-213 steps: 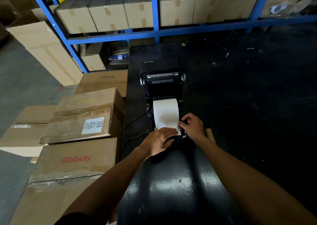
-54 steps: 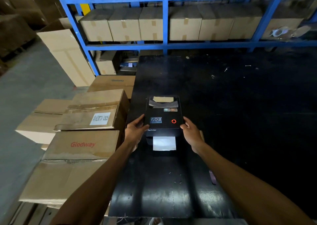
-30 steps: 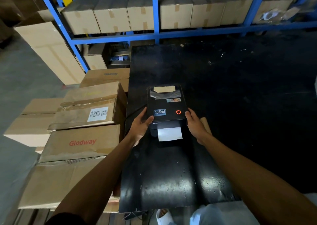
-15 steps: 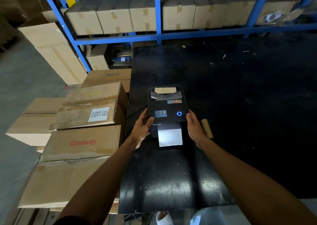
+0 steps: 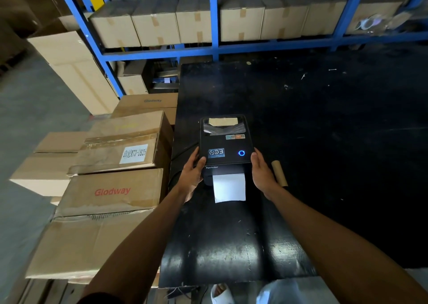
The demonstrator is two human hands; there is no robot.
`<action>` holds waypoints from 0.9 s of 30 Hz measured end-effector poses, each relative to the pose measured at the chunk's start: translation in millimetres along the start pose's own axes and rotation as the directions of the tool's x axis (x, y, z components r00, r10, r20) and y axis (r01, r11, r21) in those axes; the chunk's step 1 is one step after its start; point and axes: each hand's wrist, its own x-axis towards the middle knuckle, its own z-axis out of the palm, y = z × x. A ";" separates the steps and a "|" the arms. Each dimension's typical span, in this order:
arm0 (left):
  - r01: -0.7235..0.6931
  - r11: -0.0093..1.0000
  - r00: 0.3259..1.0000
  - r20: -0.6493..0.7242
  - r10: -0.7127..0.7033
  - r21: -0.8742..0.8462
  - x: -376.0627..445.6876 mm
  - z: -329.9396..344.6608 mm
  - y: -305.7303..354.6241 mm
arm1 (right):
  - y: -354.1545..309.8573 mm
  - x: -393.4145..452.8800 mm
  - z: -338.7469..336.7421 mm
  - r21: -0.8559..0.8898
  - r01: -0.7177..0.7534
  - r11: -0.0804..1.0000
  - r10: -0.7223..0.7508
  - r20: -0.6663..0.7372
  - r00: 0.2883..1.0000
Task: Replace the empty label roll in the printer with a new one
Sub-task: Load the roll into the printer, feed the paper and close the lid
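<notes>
A black label printer (image 5: 224, 141) stands on the black table (image 5: 324, 141) with its lid down and a blue ring light glowing. A white label strip (image 5: 229, 187) sticks out of its front slot. My left hand (image 5: 191, 172) presses flat against the printer's left front corner. Against the right front corner rests my right hand (image 5: 261, 174), fingers extended. A bare brown cardboard core (image 5: 279, 172) lies on the table just right of my right hand. The new roll inside is hidden by the lid.
Stacked cardboard boxes (image 5: 111, 192) crowd the table's left edge. Blue shelving (image 5: 214, 46) with more boxes runs along the back. A cable (image 5: 185, 147) leaves the printer's left side. The table stretches wide to the right.
The lid, open 7 s ago with the white roll showing, is down. The ring light went from red to blue. The label strip has fed out longer. My hands stay at the printer's sides.
</notes>
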 end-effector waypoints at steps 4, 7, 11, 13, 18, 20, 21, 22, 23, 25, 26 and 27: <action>-0.002 1.000 1.000 -0.007 0.002 -0.001 -0.1 1.7 0.6 | 0.2 -0.4 1.4 -0.031 0.011 0.999 -0.012 -0.036 0.999; -0.006 1.000 1.000 -0.006 0.006 -0.007 -1.1 2.4 -0.1 | -0.3 -1.8 1.2 -0.043 0.016 0.999 -0.017 -0.036 0.999; -0.006 1.000 1.000 -0.006 0.006 0.005 0.5 1.8 -0.9 | 1.7 0.3 0.5 -0.053 0.017 0.998 -0.019 -0.029 0.999; -0.006 1.000 1.000 -0.011 0.007 0.010 -0.2 1.9 -0.3 | 2.3 1.1 0.3 -0.061 0.015 0.998 -0.017 -0.025 1.000; -0.006 1.000 1.000 -0.011 0.006 0.013 0.5 0.9 -0.7 | -0.4 -1.8 0.1 -0.066 0.004 0.998 -0.005 -0.011 1.000; -0.006 1.000 1.000 -0.011 0.006 0.013 1.1 0.4 -0.4 | -1.1 -2.0 -0.3 -0.068 -0.004 0.998 0.004 -0.006 1.000; -0.008 1.000 1.000 -0.007 0.008 0.014 0.9 0.1 -0.1 | -1.3 -2.1 -0.8 -0.071 -0.011 0.997 0.011 -0.003 1.000; -0.012 1.000 1.000 -0.003 0.012 0.015 0.9 -0.2 -0.1 | -1.4 -1.7 -0.9 -0.076 -0.019 0.997 0.019 0.000 1.000; -0.015 1.000 1.000 0.002 0.015 0.013 0.4 -0.5 0.0 | -1.6 -1.4 -1.3 -0.082 -0.025 0.996 0.026 0.001 1.000; -0.023 1.000 1.000 0.011 0.023 0.010 -0.1 -0.7 -0.4 | -1.7 -1.5 -1.6 -0.088 -0.033 0.996 0.033 0.004 0.999; -0.026 1.000 1.000 0.016 0.026 0.009 -0.4 -0.5 -0.6 | -1.6 -1.4 -1.8 -0.090 -0.036 0.995 0.037 0.006 0.999; -0.028 1.000 0.999 0.018 0.028 0.012 -0.7 -0.2 -0.6 | -1.8 -1.8 -2.1 -0.092 -0.039 0.995 0.040 0.009 0.999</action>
